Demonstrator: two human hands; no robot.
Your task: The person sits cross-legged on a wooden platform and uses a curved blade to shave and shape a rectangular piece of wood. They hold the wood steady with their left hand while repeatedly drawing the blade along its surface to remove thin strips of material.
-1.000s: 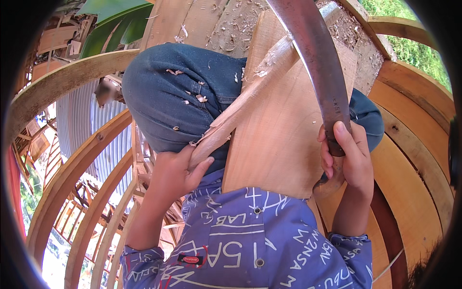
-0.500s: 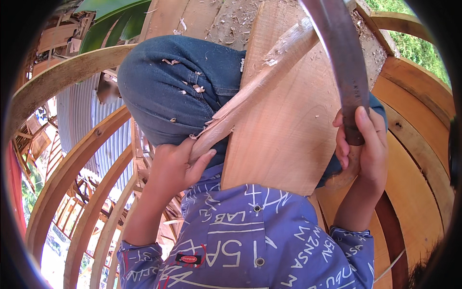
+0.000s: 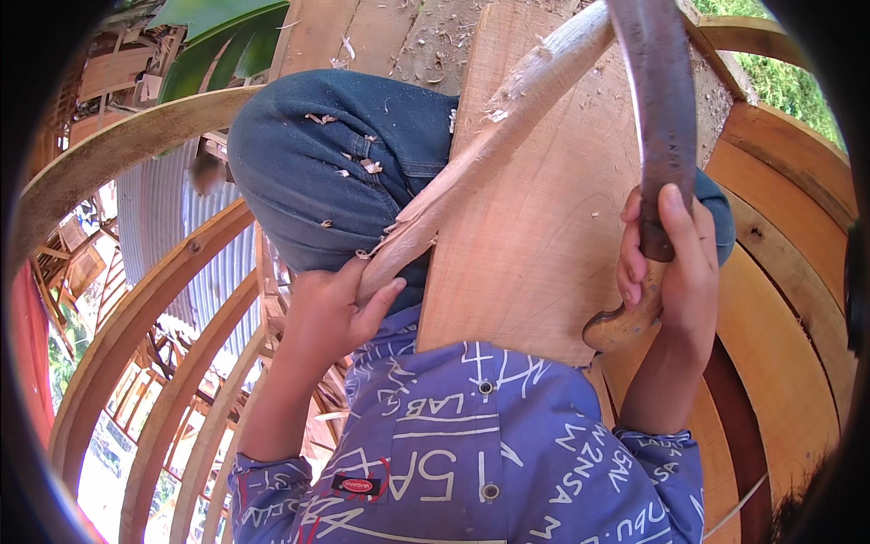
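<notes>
My left hand (image 3: 331, 313) is closed round the near end of a pale, partly shaved wooden stick (image 3: 485, 159). The stick slants up to the right, over my thigh and across a broad wooden plank (image 3: 535, 254). Splintered, ragged grain shows along it. In my right hand (image 3: 684, 249) is a machete, gripped by its wooden handle, whose hooked butt shows below the fingers. Its dark, curved blade (image 3: 666, 118) points away from me and passes over the stick's far end, hiding its tip.
Shavings lie on my jeans (image 3: 340, 172) and on the boards at the top. Curved wooden ribs (image 3: 159, 308) stand at left, and curved planking (image 3: 788, 299) rises at right. A corrugated metal sheet (image 3: 163, 236) and a green leaf (image 3: 227, 45) are beyond.
The machete has turned, its blade shifting right at the top while the handle's butt swings into view on the left. My left hand stays almost still on the stick.
</notes>
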